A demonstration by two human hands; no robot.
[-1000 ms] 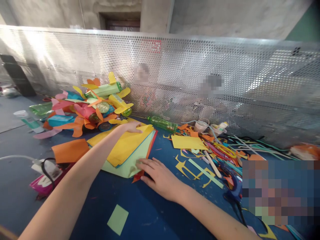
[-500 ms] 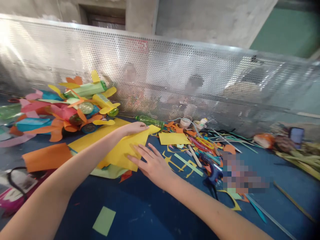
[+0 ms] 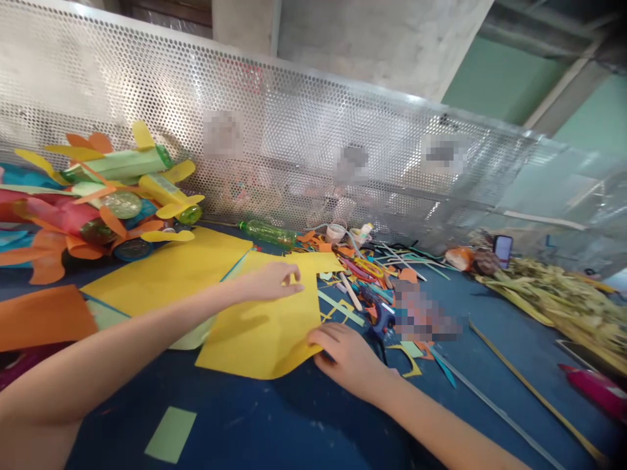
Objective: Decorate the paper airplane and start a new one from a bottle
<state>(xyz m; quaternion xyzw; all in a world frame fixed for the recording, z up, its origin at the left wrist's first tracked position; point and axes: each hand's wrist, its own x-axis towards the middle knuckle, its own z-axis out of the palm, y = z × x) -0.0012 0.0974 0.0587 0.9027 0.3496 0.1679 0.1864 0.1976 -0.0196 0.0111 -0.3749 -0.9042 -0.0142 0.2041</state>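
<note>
A large yellow sheet (image 3: 274, 326) lies in front of me, its near right corner lifted and curled. My right hand (image 3: 345, 359) pinches that corner between thumb and fingers. Over the sheet's upper part is my left hand (image 3: 277, 281), its fingers slightly curled and apart, with nothing seen between them. A smaller yellow strip (image 3: 318, 262) lies at the sheet's far right edge. Behind and to the left is another yellow sheet (image 3: 171, 274), with pale green paper partly under the sheets.
Bottles with paper petals (image 3: 117, 166) are heaped at the left. A green bottle (image 3: 269, 233) lies by the perforated metal panel (image 3: 294, 150). Paper scraps, a blue glue gun (image 3: 383, 318) and sticks are on the right. A green card (image 3: 171, 434) lies near the front.
The yellow sheet has come nearer and flatter on the table. My right hand has closed on its corner; my left hand has loosened. The view has turned right.
</note>
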